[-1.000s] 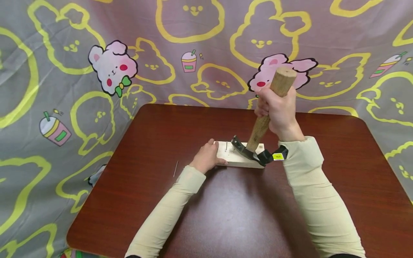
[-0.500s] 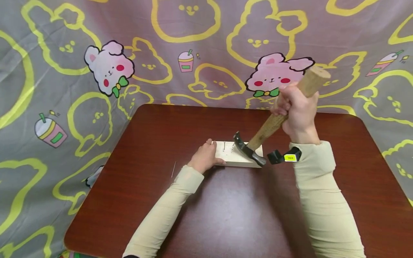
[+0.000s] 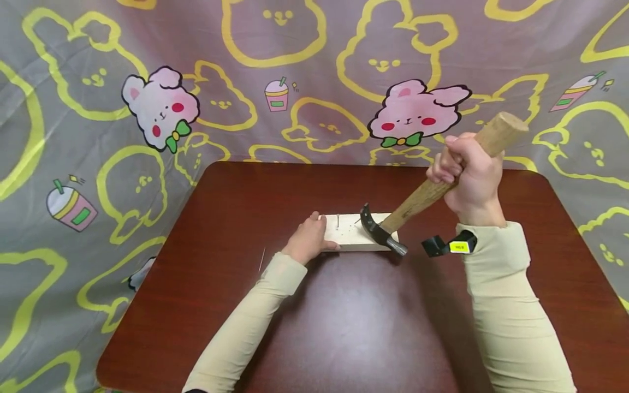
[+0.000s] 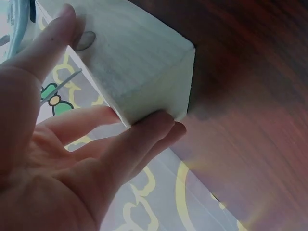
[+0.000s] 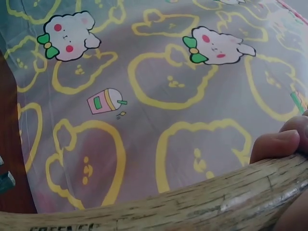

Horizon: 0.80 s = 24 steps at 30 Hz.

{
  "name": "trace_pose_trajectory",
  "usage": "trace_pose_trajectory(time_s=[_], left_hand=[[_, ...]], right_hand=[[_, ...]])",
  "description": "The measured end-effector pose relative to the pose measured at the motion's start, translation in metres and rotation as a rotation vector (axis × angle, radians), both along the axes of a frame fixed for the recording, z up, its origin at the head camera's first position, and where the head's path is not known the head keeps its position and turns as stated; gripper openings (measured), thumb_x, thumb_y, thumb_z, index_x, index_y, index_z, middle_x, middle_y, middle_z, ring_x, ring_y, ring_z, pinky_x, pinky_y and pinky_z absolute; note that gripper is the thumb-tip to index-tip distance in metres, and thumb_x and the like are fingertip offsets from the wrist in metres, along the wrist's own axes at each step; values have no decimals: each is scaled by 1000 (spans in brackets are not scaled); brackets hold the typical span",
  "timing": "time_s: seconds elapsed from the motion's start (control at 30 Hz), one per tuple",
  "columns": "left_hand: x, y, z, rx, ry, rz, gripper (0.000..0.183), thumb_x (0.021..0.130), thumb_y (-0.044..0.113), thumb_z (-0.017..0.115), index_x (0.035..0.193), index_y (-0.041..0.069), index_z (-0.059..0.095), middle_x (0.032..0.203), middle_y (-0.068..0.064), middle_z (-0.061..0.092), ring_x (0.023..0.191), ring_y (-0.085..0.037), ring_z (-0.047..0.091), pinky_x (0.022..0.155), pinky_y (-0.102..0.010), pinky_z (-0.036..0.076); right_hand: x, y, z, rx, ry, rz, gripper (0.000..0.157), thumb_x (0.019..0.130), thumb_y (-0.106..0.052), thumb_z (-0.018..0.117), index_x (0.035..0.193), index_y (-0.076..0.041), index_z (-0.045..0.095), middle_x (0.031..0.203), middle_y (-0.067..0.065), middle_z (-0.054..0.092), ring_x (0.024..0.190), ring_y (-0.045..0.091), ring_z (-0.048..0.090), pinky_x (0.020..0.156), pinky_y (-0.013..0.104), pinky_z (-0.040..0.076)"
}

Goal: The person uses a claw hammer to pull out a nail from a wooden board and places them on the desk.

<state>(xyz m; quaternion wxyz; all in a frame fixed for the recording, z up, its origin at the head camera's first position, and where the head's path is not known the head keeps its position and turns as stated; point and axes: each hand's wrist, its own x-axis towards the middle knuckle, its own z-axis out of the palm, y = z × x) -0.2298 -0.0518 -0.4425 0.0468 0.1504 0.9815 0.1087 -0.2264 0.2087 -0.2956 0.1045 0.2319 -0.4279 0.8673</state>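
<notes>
A pale wooden block (image 3: pixel 339 234) lies on the table, with a nail (image 3: pixel 337 221) standing upright in it. My left hand (image 3: pixel 306 238) grips the block's left end, the thumb along the near side and the fingers round the far corner. In the left wrist view the same hand (image 4: pixel 72 144) holds the block's end face (image 4: pixel 161 91). My right hand (image 3: pixel 474 174) grips the wooden handle of a claw hammer (image 3: pixel 417 202), leaning to the right. The hammer's claw points up beside a second, slanted nail (image 3: pixel 357 221); its striking face overhangs the block's near right corner.
A thin metal rod or nail (image 3: pixel 262 260) lies on the brown table (image 3: pixel 344 327) left of my left hand. A cartoon-printed curtain (image 3: pixel 314 71) stands close behind the table and along both sides. A black camera mount (image 3: pixel 449 244) sits on my right wrist.
My right hand has swung the hammer handle down to the right, and the claw has tipped more upright. The left hand stays on the block.
</notes>
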Motion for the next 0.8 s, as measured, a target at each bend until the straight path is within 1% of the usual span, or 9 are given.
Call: trace_pose_trajectory(time_s=[0.1,0.23,0.3,0.47,0.53,0.6,0.8], left_hand=[[-1,0,0,9,6,-10,76,73,48,79,125,-4,57,120,-19,55,89,-36,68,77,-40,58],[-2,0,1,-1,9,-26,76,74,48,79,125,-4,57,119,-19,56,91,-35,68,78,-40,58],[-3,0,1,-12,9,-34,76,74,48,78,125,-3,57,120,-20,56,93,-35,67,80,-41,58],[-6,-1,-2,-11,14,-48,78,74,48,79,128,-2,55,130,-22,54,102,-36,65,86,-42,56],[-8,-2,-4,-7,21,-55,79,73,48,79,129,-2,55,133,-22,53,104,-36,65,87,-42,56],[-9,-3,-4,-5,25,-61,79,73,47,79,131,-1,54,134,-21,53,106,-36,64,88,-42,55],[-11,-5,-3,9,-13,-56,82,74,46,78,137,2,50,142,-19,48,115,-37,60,93,-43,53]], right_hand=[[1,-2,4,19,-12,-29,46,91,0,50,51,-4,28,42,1,24,36,16,21,39,32,11],[4,-3,8,42,-18,-65,46,91,0,49,50,-6,29,41,0,24,36,15,20,40,33,11],[5,-3,9,29,-35,-54,45,90,0,49,50,-6,30,42,0,24,36,15,20,41,33,11],[8,-3,17,24,-21,-49,43,89,1,50,51,-5,29,42,0,25,36,15,20,41,33,11],[8,-4,20,44,3,-71,43,89,2,49,51,-5,29,41,1,25,35,15,20,39,33,11],[10,-6,23,42,10,-75,42,88,3,49,51,-3,29,41,2,25,35,16,20,38,33,11],[14,-10,28,37,18,-73,42,87,6,50,51,-1,30,40,3,24,34,17,21,37,33,13]])
